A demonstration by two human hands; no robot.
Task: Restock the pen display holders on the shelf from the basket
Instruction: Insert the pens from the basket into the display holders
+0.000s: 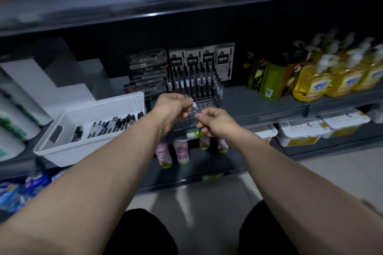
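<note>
A clear stepped pen display holder [209, 104] stands on the dark shelf, its back rows filled with upright black pens [193, 82] and its front holes bare. My left hand [172, 105] and my right hand [213, 119] meet just above those front holes, both pinching one clear-barrelled pen [194, 106] that lies slanted between them. To the left, a white perforated basket [99, 109] sits on the shelf edge with several loose black pens [112, 125] lying inside.
Boxed pen packs [201, 56] and dark cartons [147, 68] stand behind the holder. Yellow and green bottles [310, 76] fill the shelf to the right. Small pink and green bottles [181, 152] sit on the lower shelf, white rolls [12, 118] at far left.
</note>
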